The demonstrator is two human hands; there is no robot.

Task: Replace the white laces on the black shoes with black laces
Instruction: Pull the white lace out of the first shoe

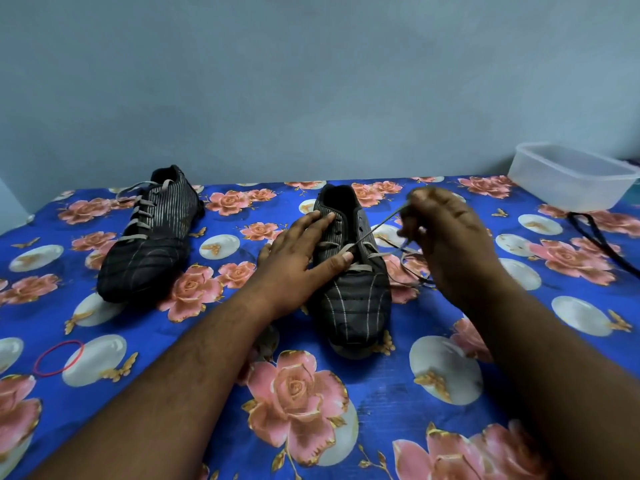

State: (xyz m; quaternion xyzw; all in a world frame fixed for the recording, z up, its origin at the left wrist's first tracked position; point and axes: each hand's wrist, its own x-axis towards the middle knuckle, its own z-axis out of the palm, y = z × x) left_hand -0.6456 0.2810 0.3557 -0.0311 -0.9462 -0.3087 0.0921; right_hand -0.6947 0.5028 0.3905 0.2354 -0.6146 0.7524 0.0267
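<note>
A laced shoe (152, 233) lay far left. The left hand (298, 258) pressed flat on the nearer shoe (349, 271); the right hand (450, 237) apparently pinched its limp white lace (377, 226), best gripped near the tip. Black laces (602, 244) waited rightmost.

No lettering, brand, number or sign can be read anywhere: the two black shoes (349, 271) and the flowered cloth (294, 386) show only patterns.
</note>
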